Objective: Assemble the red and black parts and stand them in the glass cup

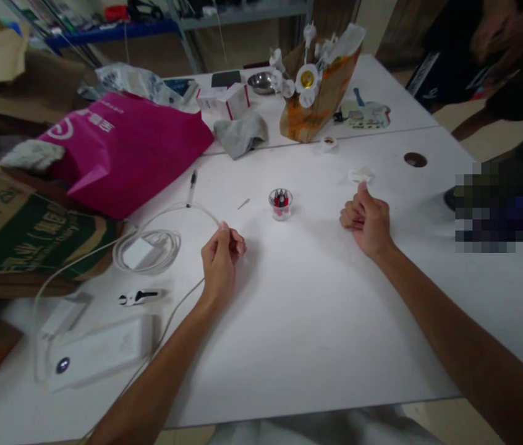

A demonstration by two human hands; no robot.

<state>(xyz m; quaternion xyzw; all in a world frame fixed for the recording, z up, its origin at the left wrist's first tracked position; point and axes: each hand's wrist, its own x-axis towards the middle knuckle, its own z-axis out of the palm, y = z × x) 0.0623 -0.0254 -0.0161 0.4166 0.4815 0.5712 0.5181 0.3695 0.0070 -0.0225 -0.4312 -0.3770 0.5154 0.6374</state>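
My left hand (222, 259) is over the table with its fingers curled in and the thumb laid on top; nothing shows in it. A thin white cable (159, 213) runs behind that hand, and I cannot tell whether they touch. My right hand (369, 221) is loosely closed, thumb on the bent index finger, with no object visible. Just beyond it lies a crumpled white tissue (360, 175). Between and beyond the hands stands a small clear cup (281, 213) with several red and black pieces in it. A small thin metal piece (243, 203) lies left of the cup.
At left are a magenta bag (136, 154), a pen (191, 188), nail clippers (140, 298), a white charger (141, 253) and a white power bank (104, 352). Farther back stand a grey cloth (242, 134), white box (231, 101) and paper bag (301, 123). Another person (507, 55) is at right.
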